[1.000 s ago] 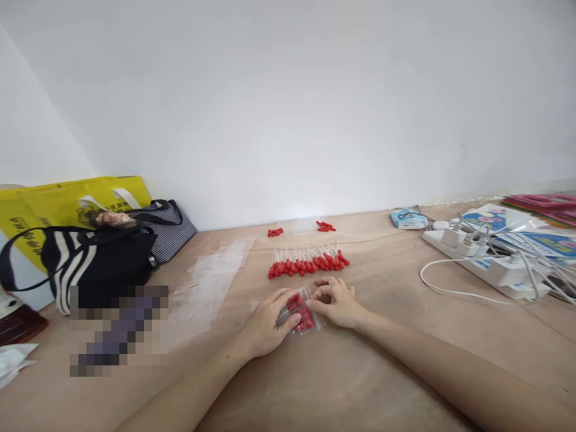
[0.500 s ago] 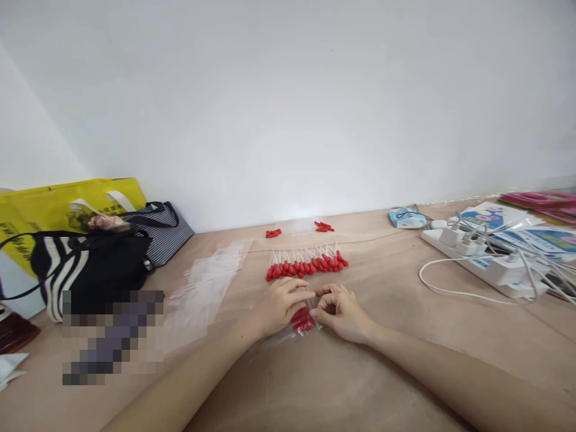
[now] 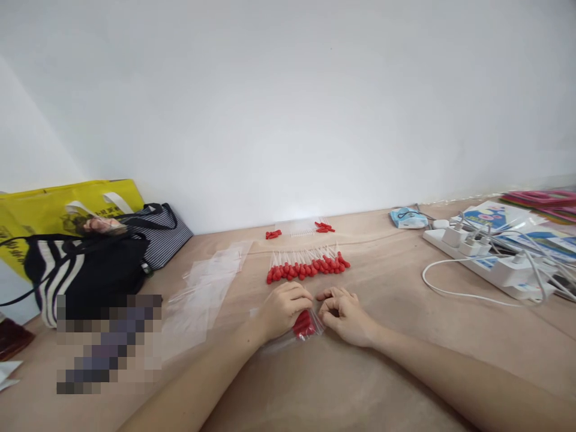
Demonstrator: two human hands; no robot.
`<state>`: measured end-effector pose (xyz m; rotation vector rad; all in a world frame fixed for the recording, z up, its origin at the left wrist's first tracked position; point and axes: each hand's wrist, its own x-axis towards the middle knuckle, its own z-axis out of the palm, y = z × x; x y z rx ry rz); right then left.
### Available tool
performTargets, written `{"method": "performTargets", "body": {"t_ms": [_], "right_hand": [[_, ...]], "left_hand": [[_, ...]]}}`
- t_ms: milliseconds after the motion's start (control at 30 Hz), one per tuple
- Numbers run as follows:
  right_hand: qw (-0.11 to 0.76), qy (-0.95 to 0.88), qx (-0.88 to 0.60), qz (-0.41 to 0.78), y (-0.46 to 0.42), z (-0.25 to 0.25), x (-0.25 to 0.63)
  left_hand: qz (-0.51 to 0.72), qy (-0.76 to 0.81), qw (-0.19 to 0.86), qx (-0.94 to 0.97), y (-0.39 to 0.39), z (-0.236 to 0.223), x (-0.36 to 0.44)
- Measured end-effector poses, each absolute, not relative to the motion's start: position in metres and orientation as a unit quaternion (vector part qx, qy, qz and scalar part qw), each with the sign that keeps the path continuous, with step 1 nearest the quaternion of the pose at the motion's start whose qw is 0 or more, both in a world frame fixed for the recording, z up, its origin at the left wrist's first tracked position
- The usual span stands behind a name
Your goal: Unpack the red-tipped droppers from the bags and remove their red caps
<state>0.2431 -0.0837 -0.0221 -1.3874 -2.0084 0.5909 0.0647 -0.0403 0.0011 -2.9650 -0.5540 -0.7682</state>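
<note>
A clear plastic bag lies on the table in front of me, with several red rubber bulbs inside. My left hand is curled over the bag's left and upper part, gripping it and covering some of it. At the bag's right edge, my right hand has thumb and fingers bent in a pinch on the plastic. Just beyond both hands is a row of droppers, thin clear tubes with red bulbs pointing toward me.
Flat clear bags are spread to the left. Farther back lie two small piles of red bulbs and thin clear tubes. A power strip with cables is on the right; a black bag stands left, by a blurred patch.
My right hand has shifted slightly right along the bag's edge, and the gap between my hands has widened a little. My left hand stays on the bag.
</note>
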Motion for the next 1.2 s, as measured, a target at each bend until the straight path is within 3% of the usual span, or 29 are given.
{"method": "performTargets", "body": {"t_ms": [333, 667, 867, 1200], "right_hand": [[0.364, -0.832, -0.404, 0.113, -0.080, -0.025, 0.251], [0.386, -0.857, -0.285, -0.188, -0.069, -0.024, 0.245], [0.337, -0.881, -0.268, -0.198, -0.069, -0.024, 0.247], [0.341, -0.884, -0.244, -0.206, -0.060, -0.028, 0.243]], "left_hand": [[-0.259, -0.195, 0.000, -0.946, -0.041, 0.000, 0.063], [-0.276, -0.194, -0.028, -0.941, -0.037, -0.001, 0.061], [-0.177, -0.155, 0.068, -0.970, -0.035, 0.004, 0.061], [-0.169, -0.106, 0.139, -0.970, -0.033, 0.003, 0.064]]}}
